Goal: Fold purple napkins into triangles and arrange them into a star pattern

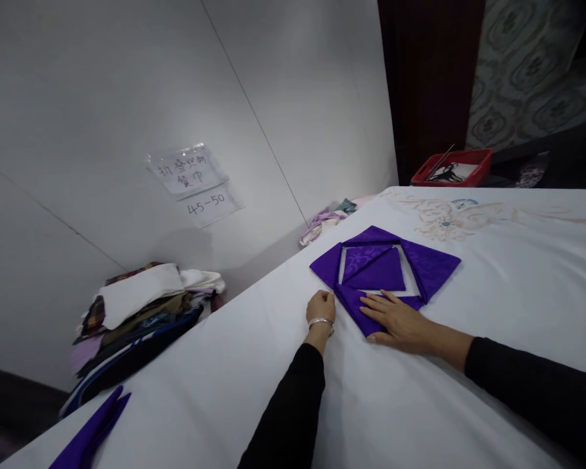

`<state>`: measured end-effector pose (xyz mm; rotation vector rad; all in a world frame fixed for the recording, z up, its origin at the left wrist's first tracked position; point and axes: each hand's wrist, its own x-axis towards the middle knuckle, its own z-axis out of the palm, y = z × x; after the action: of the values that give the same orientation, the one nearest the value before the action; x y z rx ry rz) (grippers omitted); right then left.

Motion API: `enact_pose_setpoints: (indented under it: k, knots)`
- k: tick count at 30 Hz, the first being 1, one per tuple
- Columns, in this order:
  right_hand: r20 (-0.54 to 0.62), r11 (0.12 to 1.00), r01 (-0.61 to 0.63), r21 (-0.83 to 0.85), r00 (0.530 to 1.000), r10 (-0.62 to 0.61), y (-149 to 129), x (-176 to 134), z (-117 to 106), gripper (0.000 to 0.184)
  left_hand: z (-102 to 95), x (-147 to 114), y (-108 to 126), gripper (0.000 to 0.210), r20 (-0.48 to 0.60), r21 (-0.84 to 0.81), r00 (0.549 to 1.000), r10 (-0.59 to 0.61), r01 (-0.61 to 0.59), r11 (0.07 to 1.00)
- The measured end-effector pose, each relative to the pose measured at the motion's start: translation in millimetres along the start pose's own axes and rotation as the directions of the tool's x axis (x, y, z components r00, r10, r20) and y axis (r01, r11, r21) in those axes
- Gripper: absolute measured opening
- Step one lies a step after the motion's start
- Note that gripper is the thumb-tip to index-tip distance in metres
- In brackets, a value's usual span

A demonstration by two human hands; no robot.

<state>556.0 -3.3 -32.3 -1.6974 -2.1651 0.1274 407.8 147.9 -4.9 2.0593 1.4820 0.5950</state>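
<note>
A purple napkin [374, 277] lies on the table, folded into triangular flaps around a square centre with a diagonal fold. A pale strip shows between the centre and the flaps. My left hand [321, 309], with a bracelet at the wrist, is closed at the left corner of the near flap; its fingertips are partly hidden. Spread flat over that same near flap, my right hand [394, 321] presses it with fingers apart. Another piece of folded purple cloth [90, 435] rests at the table's lower left edge.
A white tablecloth [508, 286] with an embroidered pattern covers the table. Beyond its left edge stands a pile of folded fabrics [144, 312], by the wall with handwritten paper signs [190, 172]. More crumpled cloth [325, 221] and a red basket [481, 170] are at the far side.
</note>
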Motion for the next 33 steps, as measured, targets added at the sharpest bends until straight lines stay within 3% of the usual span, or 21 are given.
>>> enact_pose_setpoints:
  k: [5, 9, 14, 22, 33]
  knots:
    - [0.013, 1.000, -0.012, -0.009, 1.000, 0.012, -2.4, -1.6, -1.9, 0.071, 12.1, -4.0, 12.5, 0.021, 0.033, -0.039, 0.999, -0.015, 0.016, 0.999]
    - [0.014, 1.000, -0.002, -0.002, 1.000, 0.002, -2.7, -5.2, -1.6, 0.071, 26.9, -3.5, 13.5, 0.036, -0.006, -0.112, 0.997, -0.075, 0.074, 0.991]
    - [0.014, 1.000, 0.003, -0.001, 1.000, -0.003, -4.2, -7.1, -2.9, 0.072, 38.7, -6.8, 14.7, 0.030, -0.069, -0.180, 0.996, -0.052, 0.039, 0.983]
    - [0.004, 1.000, 0.003, -0.005, 1.000, -0.003, -5.3, -5.4, -3.3, 0.071, 36.6, 6.8, 9.4, 0.027, -0.092, -0.152, 0.993, -0.079, 0.064, 0.986]
    - [0.043, 0.999, -0.014, 0.041, 0.999, 0.013, -8.6, -0.5, -14.5, 0.075, 32.6, 8.8, 9.8, 0.013, -0.132, -0.096, 0.991, -0.001, -0.012, 0.995]
